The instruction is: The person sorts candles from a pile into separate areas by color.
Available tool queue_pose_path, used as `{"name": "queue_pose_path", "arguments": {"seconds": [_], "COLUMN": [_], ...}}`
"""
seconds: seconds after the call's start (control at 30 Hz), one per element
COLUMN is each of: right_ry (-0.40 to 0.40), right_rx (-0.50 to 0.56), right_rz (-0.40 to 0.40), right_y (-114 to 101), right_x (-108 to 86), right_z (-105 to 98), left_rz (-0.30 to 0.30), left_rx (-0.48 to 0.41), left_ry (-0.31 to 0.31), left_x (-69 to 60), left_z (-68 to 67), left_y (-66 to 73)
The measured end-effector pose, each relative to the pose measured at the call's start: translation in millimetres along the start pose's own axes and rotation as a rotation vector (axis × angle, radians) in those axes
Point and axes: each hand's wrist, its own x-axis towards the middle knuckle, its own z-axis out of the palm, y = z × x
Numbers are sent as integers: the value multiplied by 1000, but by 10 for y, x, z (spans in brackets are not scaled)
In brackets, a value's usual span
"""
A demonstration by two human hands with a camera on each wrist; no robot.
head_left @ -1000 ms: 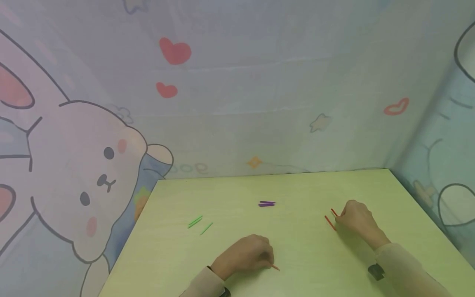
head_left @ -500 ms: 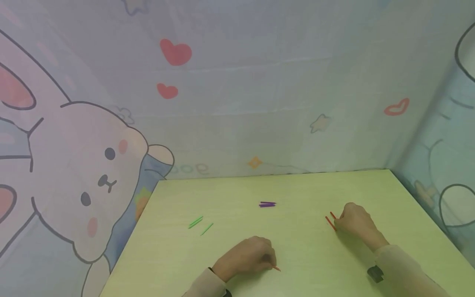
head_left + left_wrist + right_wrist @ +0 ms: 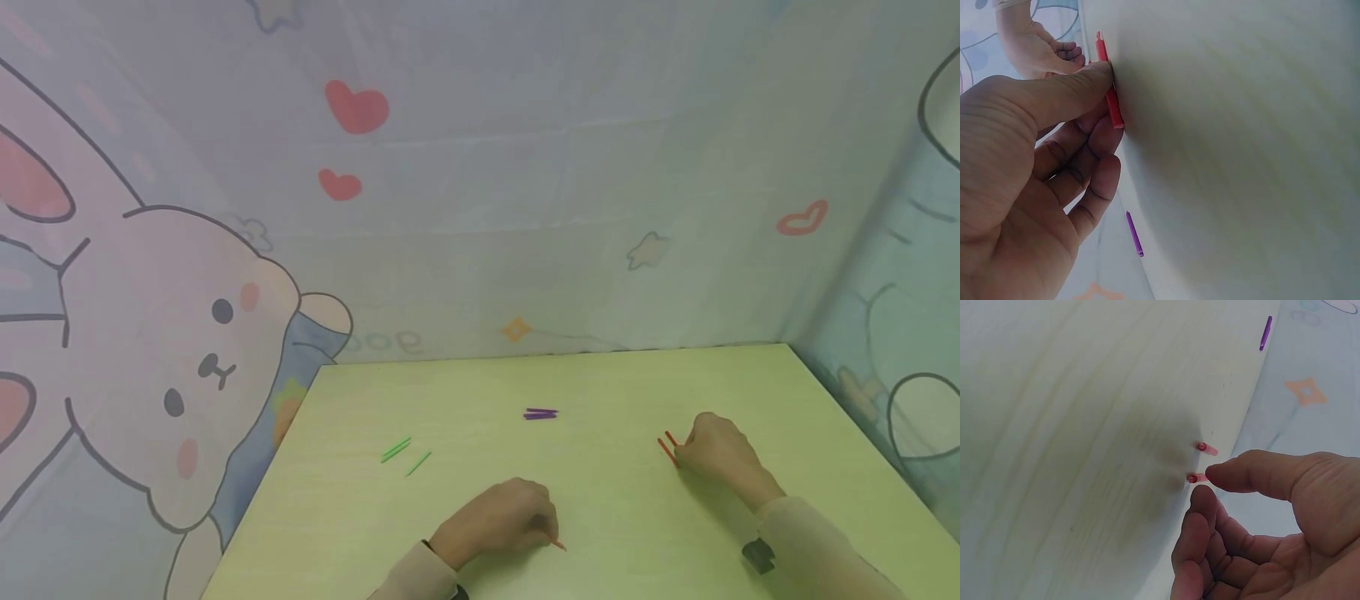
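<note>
In the left wrist view my left hand (image 3: 1029,181) pinches a thin red stick (image 3: 1116,111) between thumb and fingertips, low over the table. The head view shows that left hand (image 3: 498,518) at front centre, the stick's tip poking out. My right hand (image 3: 720,454), farther right, holds its fingertips at a second red stick (image 3: 671,437). Another red stick (image 3: 666,451) lies parallel beside it. In the right wrist view, the thumb and index finger of my right hand (image 3: 1260,531) close on the end of one red stick (image 3: 1195,479). Whether the sticks are crayons or candles, I cannot tell.
Several thin purple sticks (image 3: 541,414) lie together near the table's far middle. Thin green sticks (image 3: 396,450) lie at the left, one set apart. The pale yellow table (image 3: 465,392) meets a printed cloth backdrop (image 3: 480,250) behind it.
The right hand has shifted slightly toward me, and the red stick at its fingertips has slid with it, now more even with its neighbour. The left hand has moved slightly right.
</note>
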Motion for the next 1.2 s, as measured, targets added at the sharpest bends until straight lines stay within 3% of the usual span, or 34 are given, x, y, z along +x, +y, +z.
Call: {"name": "queue_pose_path", "arguments": {"seconds": [0.77, 1.2], "right_ry": [-4, -2], "right_rx": [-5, -14], "right_rz": [-16, -26], "right_y": [-35, -53], "right_x": [-38, -55], "right_z": [-29, -72], "left_rz": [-29, -16], "left_rx": [-31, 15], "left_ry": [-25, -33], "left_x": [35, 33], "left_z": [-35, -54], "left_y": [24, 36]}}
